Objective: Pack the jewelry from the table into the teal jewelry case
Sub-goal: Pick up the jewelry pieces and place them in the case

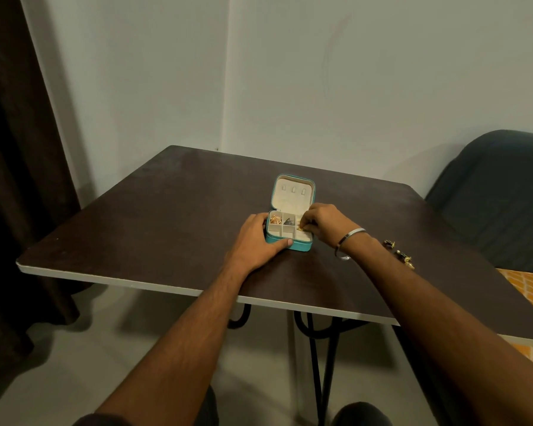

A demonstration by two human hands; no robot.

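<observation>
The teal jewelry case (pixel 302 247) lies open in the middle of the dark table (pixel 154 216), its cream lid leaning back. My left hand (pixel 253 241) grips the case's left side, thumb along the front wall. My right hand (pixel 322 222) hovers over the case's right compartments, fingertips pinched on a small gold piece (pixel 300 229). Gold jewelry (pixel 276 220) fills the back-left compartment and a dark piece (pixel 288 222) sits in the one beside it. Loose jewelry (pixel 400 255), dark and gold, lies on the table right of my right wrist.
A dark upholstered chair (pixel 499 198) stands at the table's right. A brown curtain (pixel 16 179) hangs at the left. An orange patterned cloth (pixel 530 287) shows past the table's right edge. A silver bangle (pixel 348 242) circles my right wrist.
</observation>
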